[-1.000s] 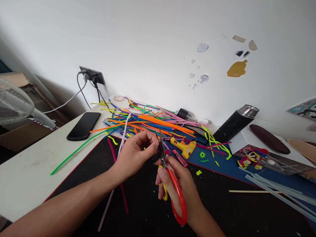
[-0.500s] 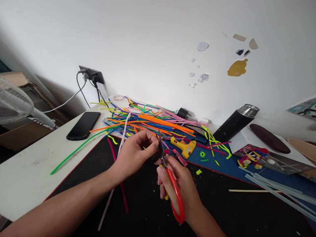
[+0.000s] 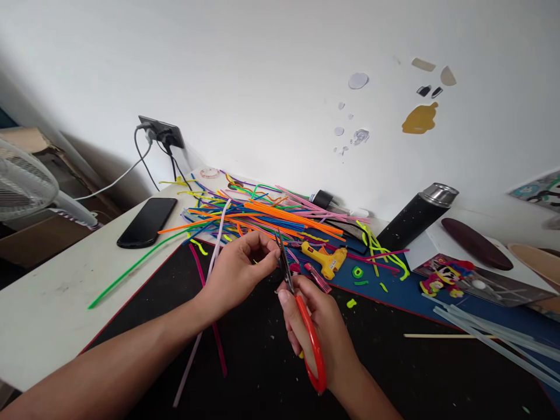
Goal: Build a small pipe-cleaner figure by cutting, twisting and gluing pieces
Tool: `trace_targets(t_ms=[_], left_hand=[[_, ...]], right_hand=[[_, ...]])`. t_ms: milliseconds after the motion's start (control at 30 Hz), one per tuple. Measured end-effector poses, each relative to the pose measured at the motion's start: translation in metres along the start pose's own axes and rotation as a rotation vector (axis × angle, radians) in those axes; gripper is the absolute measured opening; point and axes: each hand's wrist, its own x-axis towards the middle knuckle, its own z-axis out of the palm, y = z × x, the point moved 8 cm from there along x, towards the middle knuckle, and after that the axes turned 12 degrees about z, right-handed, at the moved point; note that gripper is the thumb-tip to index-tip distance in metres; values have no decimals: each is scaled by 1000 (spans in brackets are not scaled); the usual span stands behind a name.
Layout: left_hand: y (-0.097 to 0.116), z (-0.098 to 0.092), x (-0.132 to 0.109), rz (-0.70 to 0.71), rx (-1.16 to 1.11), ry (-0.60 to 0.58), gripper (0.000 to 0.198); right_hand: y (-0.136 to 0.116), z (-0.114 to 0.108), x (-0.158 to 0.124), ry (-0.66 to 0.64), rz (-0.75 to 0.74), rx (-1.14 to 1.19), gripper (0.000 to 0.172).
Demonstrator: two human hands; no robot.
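Observation:
My right hand (image 3: 317, 318) is wrapped round a pair of scissors (image 3: 312, 344) with red handles, their blades pointing up and away from me. A small yellow bit (image 3: 301, 354) shows under the fingers of that hand; what it belongs to is hidden. Thumb and fingertips of my left hand (image 3: 240, 268) are pinched together right beside the blades. Whatever lies in that pinch is too small to make out. Under the left wrist run a pale lilac pipe cleaner (image 3: 216, 251) and a magenta pipe cleaner (image 3: 220, 350), lying on the black mat (image 3: 262, 379).
Behind my hands spreads a pile of coloured pipe cleaners (image 3: 280, 216). A yellow glue gun (image 3: 326, 261) and green scraps (image 3: 357, 272) lie right of it. Further right are a black flask (image 3: 411, 219), a small figure (image 3: 446, 277) and translucent sticks (image 3: 494, 335). A phone (image 3: 147, 221) lies left.
The scissor blades have come closer together, and the right hand's fingers have closed in slightly. My left hand stays nearly in place, still pinched.

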Motion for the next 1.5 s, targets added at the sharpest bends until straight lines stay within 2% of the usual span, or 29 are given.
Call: trace_targets(t_ms=[367, 600, 733, 1033, 1233, 1500], left_hand=[[-2, 1, 2, -11, -32, 2, 20], [-9, -4, 7, -62, -277, 13, 31], [-10, 3, 5, -108, -342, -41, 34], [-2, 21, -4, -118, -234, -234, 34], [-8, 30, -9, -169, -214, -340, 32], [-7, 33, -11, -178, -209, -376, 36]], right_hand=[[4, 0, 1, 71, 5, 7, 38], [-2, -11, -1, 126, 32, 157, 49], [-6, -22, 1, 151, -15, 192, 45], [-7, -27, -1, 201, 6, 204, 37], [-3, -29, 1, 204, -5, 214, 40], [-5, -27, 0, 177, -4, 186, 34]])
